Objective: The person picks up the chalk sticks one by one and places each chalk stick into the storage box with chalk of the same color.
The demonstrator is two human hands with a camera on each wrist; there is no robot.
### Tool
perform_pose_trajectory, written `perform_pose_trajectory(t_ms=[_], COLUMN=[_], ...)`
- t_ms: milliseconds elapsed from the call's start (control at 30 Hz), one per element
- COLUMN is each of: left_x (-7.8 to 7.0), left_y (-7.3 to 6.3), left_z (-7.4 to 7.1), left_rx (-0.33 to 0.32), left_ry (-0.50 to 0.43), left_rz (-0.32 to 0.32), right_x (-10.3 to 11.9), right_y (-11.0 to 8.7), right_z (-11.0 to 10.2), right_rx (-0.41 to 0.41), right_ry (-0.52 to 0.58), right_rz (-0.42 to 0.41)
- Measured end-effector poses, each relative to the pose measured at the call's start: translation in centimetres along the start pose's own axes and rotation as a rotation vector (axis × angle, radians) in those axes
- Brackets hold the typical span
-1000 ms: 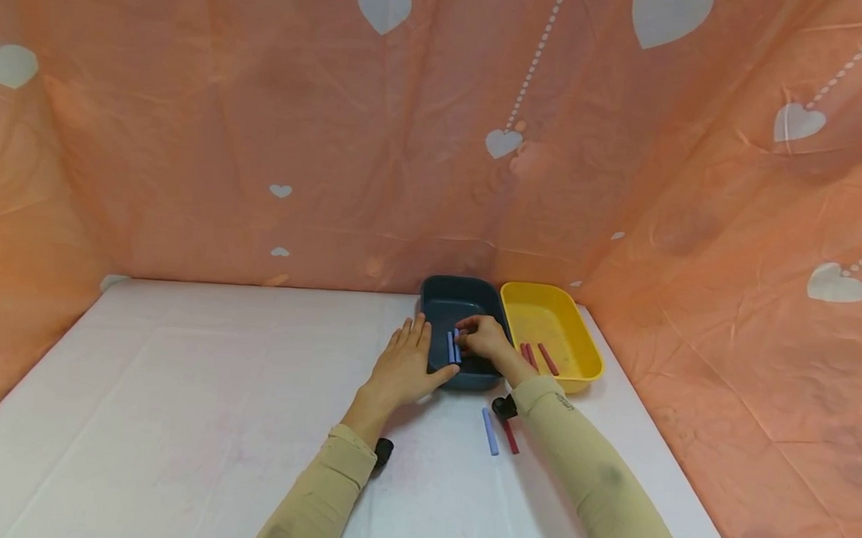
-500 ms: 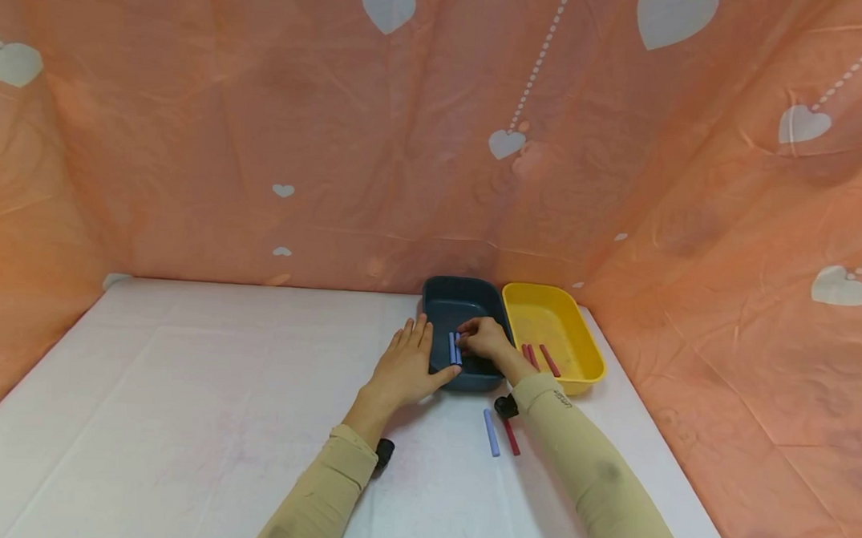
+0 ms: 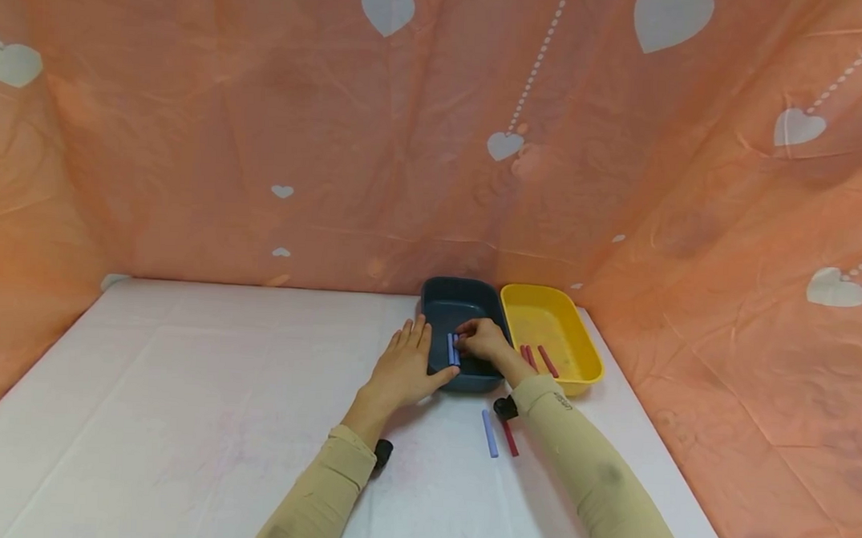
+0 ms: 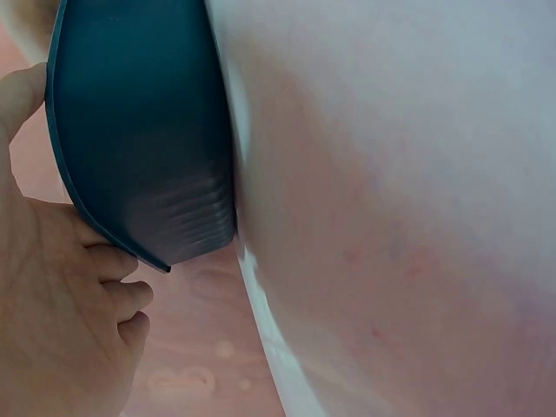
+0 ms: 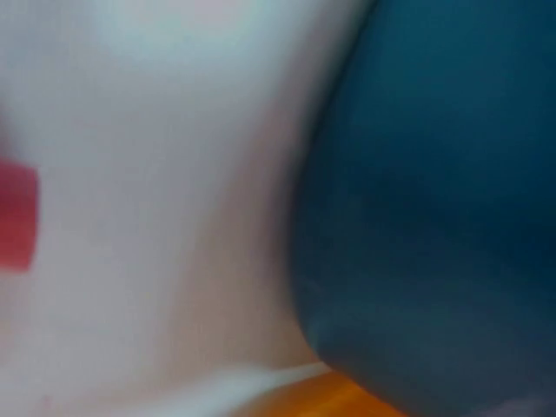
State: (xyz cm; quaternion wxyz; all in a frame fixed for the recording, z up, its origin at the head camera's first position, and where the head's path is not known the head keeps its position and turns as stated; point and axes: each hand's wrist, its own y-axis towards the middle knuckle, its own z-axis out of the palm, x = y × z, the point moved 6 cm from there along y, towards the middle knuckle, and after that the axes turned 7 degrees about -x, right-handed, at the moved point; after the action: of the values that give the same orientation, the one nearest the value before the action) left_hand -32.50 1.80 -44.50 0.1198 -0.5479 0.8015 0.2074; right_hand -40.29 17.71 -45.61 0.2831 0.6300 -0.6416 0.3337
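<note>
A dark blue plastic bin (image 3: pixel 466 295) stands at the back of the table. Over its left rim lies my left hand (image 3: pixel 401 366), fingers extended and thumb at the near corner; the left wrist view shows those fingertips (image 4: pixel 130 295) along the rim. My right hand (image 3: pixel 484 339) reaches inside the bin, its fingers bent and pinching one of the blue chalk sticks (image 3: pixel 450 350), which lie side by side. The fingers partly cover that stick's upper end. In the right wrist view the hand is out of sight; only the bin's outer wall (image 5: pixel 434 208) fills the right side.
A yellow bin (image 3: pixel 579 340) adjoins the dark one on the right, holding several red chalk sticks (image 3: pixel 548 361). On the white table in front lie another blue chalk stick (image 3: pixel 490 434) and a red one (image 3: pixel 511 439), partly hidden by the right wrist's camera (image 3: pixel 506 408). An orange curtain (image 3: pixel 321 136) rises behind.
</note>
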Motion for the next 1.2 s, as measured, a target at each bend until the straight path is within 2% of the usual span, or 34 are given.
perform_pose_trajectory(t_ms=[500,667,967,1200], left_x=[0.1,0.0,0.0,0.0], left_y=[-0.1,0.0,0.0,0.1], left_z=[0.0,0.1,0.2,0.1], left_rx=[-0.004,-0.009,-0.008,-0.011], left_ry=[-0.004,-0.013,-0.018,-0.003], left_rz=[-0.008,-0.008,-0.014,-0.013], right_x=[1.3,1.5,2.1,2.4], right_y=[-1.3,-2.3,-4.8,-6.4], right_z=[-1.6,-2.3,-3.6,-4.6], right_rx=[0.004,-0.002,-0.001,-0.025], right_ry=[-0.005,-0.001,0.072,0.074], right_rz=[-0.083,-0.131,-0.144,-0.203])
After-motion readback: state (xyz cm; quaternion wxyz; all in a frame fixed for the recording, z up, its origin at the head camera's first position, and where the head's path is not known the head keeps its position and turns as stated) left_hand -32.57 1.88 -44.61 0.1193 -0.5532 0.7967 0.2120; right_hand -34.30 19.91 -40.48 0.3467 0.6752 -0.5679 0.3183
